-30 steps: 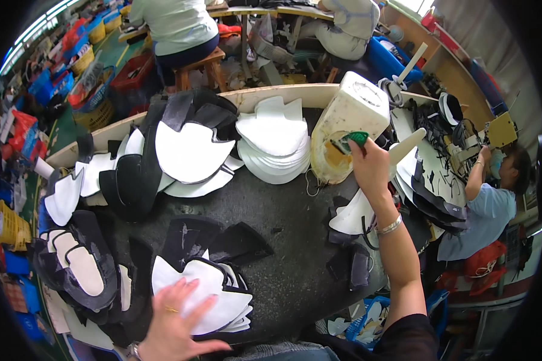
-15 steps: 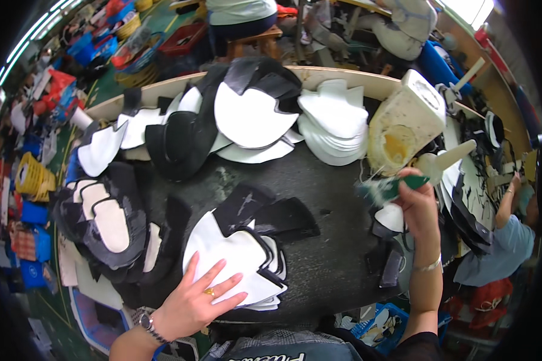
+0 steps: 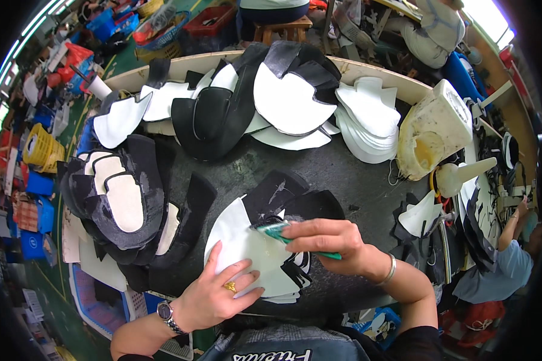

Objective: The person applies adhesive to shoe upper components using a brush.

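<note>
A stack of white, curved cut pieces [image 3: 226, 225] with black edging lies on the dark tabletop in front of me. My left hand [image 3: 223, 292] rests flat on the stack's near-left side, fingers spread. Above the middle of the stack, my right hand [image 3: 331, 240] grips a green brush [image 3: 277, 232], its whitish tip down on the top white piece. Part of that piece, to the right of my left fingers, looks greyer and wet. Dark fabric flaps [image 3: 277, 189] stick out from the far side of the stack. My right fingers hide part of the brush.
At the back right stands a stained cream container [image 3: 430, 141] with yellowish residue in its opening. White pieces [image 3: 367, 120] and black ones [image 3: 208, 117] are piled along the far edge. Shoe-shaped parts [image 3: 123, 204] lie left. A hammer-like metal tool [image 3: 445, 246] is at right.
My right hand has brought the brush from beside the cream container, left and nearer, onto the white stack. My left hand stays on the stack. The whole view has shifted somewhat.
</note>
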### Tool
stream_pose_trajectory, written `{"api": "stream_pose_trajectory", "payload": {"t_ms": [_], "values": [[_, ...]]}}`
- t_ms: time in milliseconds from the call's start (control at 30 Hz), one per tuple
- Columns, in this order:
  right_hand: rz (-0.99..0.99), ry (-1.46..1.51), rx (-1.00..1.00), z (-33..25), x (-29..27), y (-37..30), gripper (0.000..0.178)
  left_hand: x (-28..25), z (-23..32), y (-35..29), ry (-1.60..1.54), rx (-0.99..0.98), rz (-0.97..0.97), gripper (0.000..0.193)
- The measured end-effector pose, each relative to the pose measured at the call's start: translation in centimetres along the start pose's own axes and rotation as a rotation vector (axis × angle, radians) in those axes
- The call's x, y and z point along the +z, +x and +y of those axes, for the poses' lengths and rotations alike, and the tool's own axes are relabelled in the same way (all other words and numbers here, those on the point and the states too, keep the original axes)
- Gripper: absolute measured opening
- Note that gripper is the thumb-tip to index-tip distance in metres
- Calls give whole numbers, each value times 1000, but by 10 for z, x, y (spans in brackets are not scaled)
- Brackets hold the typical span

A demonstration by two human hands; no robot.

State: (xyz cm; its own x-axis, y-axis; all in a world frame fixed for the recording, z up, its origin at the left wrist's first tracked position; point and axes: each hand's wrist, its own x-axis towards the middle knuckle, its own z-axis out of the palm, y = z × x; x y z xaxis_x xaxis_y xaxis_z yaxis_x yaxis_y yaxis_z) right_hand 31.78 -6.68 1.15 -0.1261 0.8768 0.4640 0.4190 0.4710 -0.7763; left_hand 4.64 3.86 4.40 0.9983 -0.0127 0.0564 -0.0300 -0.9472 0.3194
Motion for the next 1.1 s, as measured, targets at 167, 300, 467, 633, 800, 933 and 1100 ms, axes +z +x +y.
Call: {"api": "stream_pose_trajectory", "payload": {"t_ms": [167,300,467,633,800,933,1100], "values": [[-213,131,117,-31,-27,-30,62,5,-3,-4,-49,-3,26,28],[-450,281,376,-43,-44,-40,51,5,-5,-4,-51,30,62,23],[103,480,520,-46,-51,-22,20,6,-3,-4,-46,17,70,27],[-288,285,348,-50,-37,-3,27,8,-4,-6,-104,2,95,24],[-41,97,240,-27,-14,11,23,9,0,-7,-61,19,99,25],[122,-22,137,-4,1,44,23,6,1,-2,26,23,75,27],[304,-132,157,-25,10,63,26,6,7,-7,-13,38,100,22]]}}
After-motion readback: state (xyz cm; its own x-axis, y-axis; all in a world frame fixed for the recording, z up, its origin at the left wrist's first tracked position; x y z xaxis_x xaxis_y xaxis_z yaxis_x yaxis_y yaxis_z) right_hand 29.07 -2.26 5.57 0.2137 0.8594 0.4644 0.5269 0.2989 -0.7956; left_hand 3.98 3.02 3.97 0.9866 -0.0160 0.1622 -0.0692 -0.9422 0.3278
